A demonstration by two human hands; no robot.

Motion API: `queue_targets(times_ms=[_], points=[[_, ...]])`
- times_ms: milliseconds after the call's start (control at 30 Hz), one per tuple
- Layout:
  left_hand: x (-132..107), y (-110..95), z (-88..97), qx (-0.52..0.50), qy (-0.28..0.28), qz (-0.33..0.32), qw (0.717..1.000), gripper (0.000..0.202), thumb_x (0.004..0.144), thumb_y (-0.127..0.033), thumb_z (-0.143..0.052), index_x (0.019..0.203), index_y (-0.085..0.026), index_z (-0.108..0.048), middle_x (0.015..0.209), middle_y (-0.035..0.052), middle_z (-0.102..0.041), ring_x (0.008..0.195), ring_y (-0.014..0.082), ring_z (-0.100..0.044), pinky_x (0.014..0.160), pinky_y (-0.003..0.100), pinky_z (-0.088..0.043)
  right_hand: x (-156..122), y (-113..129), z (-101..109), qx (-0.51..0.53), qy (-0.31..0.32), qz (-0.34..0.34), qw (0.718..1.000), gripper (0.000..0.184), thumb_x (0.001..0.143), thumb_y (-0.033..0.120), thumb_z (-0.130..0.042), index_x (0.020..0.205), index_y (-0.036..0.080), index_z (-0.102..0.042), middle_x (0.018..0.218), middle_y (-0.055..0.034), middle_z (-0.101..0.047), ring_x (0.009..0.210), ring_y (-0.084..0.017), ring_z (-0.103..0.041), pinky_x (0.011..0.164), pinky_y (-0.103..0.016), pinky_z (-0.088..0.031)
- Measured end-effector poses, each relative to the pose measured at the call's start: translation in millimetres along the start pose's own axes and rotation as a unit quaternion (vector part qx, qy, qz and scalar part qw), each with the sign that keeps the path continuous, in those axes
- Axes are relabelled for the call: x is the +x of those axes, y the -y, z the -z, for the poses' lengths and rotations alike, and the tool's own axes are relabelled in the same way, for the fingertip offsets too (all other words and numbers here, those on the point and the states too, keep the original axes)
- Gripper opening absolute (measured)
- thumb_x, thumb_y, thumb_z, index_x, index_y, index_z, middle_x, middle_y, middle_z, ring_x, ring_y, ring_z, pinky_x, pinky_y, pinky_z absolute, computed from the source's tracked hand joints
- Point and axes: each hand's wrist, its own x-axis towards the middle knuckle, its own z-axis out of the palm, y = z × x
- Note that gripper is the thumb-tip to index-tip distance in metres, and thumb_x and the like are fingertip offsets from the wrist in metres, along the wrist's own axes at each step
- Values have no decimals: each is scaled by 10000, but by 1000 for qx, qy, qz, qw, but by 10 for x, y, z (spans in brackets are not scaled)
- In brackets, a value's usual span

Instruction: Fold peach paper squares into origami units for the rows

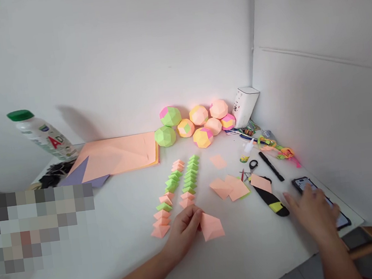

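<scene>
Pinched between the thumb and fingers of my left hand (pixel 187 225) is a folded peach paper piece (pixel 212 226). My right hand (pixel 311 209) is over a smartphone (pixel 338 215), fingers apart and slightly blurred; whether a fingertip touches the screen I cannot tell. Beyond my left hand run two rows of folded paper pieces, a left row (pixel 165 207) and a right row (pixel 190 175), both in green and peach. Several loose peach paper squares (pixel 236 187) lie between my hands, one of them on a black and yellow utility knife (pixel 268 196).
Faceted paper balls (pixel 202 137) are stacked by the wall. A white box (pixel 245 105), scissors (pixel 253 164), a black marker (pixel 271 166) and colourful strings (pixel 275 146) sit at right. Large peach sheets (pixel 116 155) and a green-capped bottle (pixel 45 136) are at left.
</scene>
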Motion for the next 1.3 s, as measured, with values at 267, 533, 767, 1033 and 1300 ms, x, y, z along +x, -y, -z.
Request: queue_targets(times_ms=[267, 533, 767, 1033, 1300], points=[[-7, 7, 6, 27, -6, 4, 1000, 319, 878, -412, -443, 654, -189, -488, 643, -30, -436, 610, 135, -409, 573, 225, -339, -141, 882, 505, 397, -136, 375, 827, 372, 856, 237, -531, 1222, 201, -473, 1260, -141, -515, 1187, -275, -484, 967, -434, -428], [-8, 34, 13, 34, -10, -20, 999, 291, 879, -406, -458, 713, -191, -561, 651, -22, -504, 630, 141, -463, 599, 231, -386, -504, 1596, 514, 315, 63, 548, 772, 270, 900, 358, -489, 1001, 135, -603, 1006, -139, -631, 899, -243, -583, 763, -370, -500], [-4, 39, 8, 12, -63, -15, 998, 281, 877, -422, -457, 803, -202, -615, 678, 0, -609, 652, 165, -548, 633, 261, -456, -646, 1696, 121, 400, 144, 478, 769, 232, 909, 288, -460, 781, 160, -606, 686, -36, -613, 659, -154, -540, 605, -242, -412], [-11, 66, -4, -2, -92, 9, 996, 282, 850, -465, -500, 792, -202, -585, 660, -16, -577, 646, 156, -551, 631, 252, -462, -621, 1633, -21, 535, 296, 399, 684, 362, 889, 331, -485, 578, 147, -513, 538, 41, -414, 513, -86, -370, 475, -203, -294], [-30, 11, -14, -18, -103, 21, 994, 345, 831, -506, -510, 676, -199, -540, 606, -32, -501, 585, 137, -468, 564, 225, -420, -650, 1611, -5, 568, 397, 341, 635, 424, 887, 457, -477, 578, 168, -473, 554, 31, -453, 495, -111, -545, 463, -199, -387]])
